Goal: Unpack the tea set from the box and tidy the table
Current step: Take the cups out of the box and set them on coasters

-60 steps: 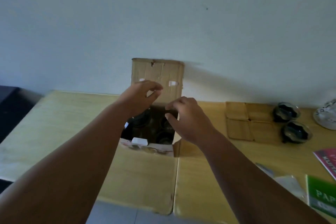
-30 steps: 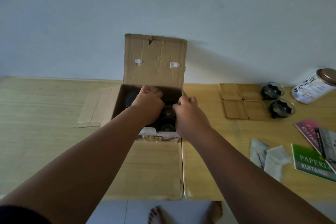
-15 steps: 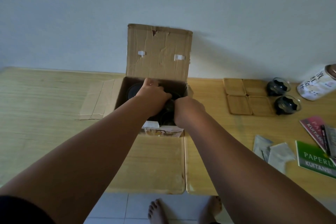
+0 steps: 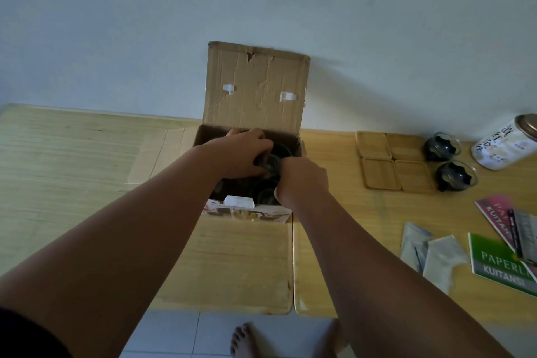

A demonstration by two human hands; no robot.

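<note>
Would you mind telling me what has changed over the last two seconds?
Both hands went from hovering above the cardboard box down into it. The left hand and right hand now close around a dark glass piece inside; a firm grip is unclear. The wooden coasters, two glass cups and tin stayed put.

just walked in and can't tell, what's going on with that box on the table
A person is unpacking an open brown cardboard box that stands on the light wooden table. Both hands are down inside it: the left hand and right hand close around a dark glass piece that has not left the box. To the right, four square bamboo coasters and two small dark glass cups are already laid out beside a white tin with a brown lid.
</note>
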